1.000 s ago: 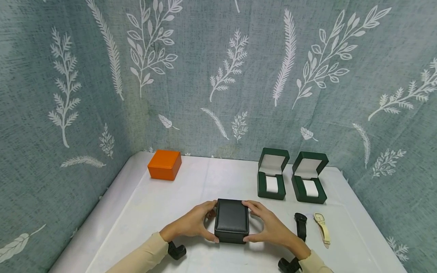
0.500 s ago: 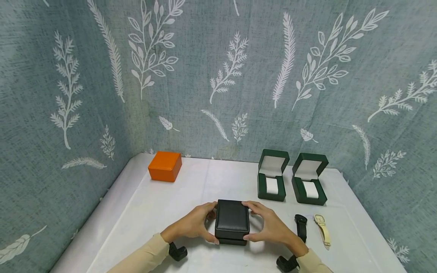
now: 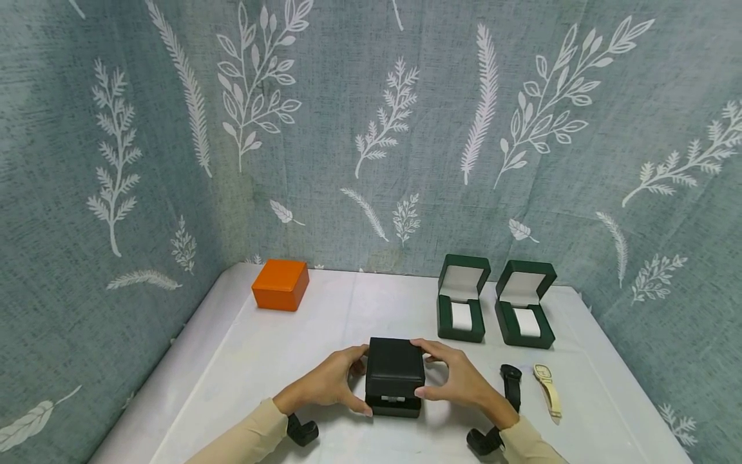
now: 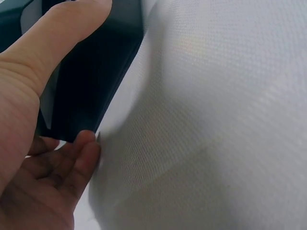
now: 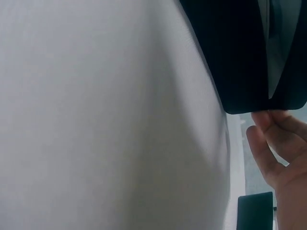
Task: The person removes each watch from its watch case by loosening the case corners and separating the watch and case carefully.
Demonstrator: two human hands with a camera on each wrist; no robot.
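Note:
A black watch box sits near the front middle of the white table, its lid partly raised along the near edge. A silvery piece shows in the gap. My left hand grips the box's left side, thumb at the lower front corner and fingers at the back. On the other side, my right hand pinches the lid, thumb at the front and fingers behind. In the left wrist view the box base lies between thumb and fingers. The right wrist view shows fingertips at the back near the hinge; the right thumb is hidden there.
An orange box stands closed at the back left. Two green watch boxes with raised lids and white cushions stand at the back right. A black watch and a gold watch lie right of the right hand.
The black box's lid has risen at its near edge, opening a gap above the base. My right thumb has moved up with it. My left hand has stayed in place.

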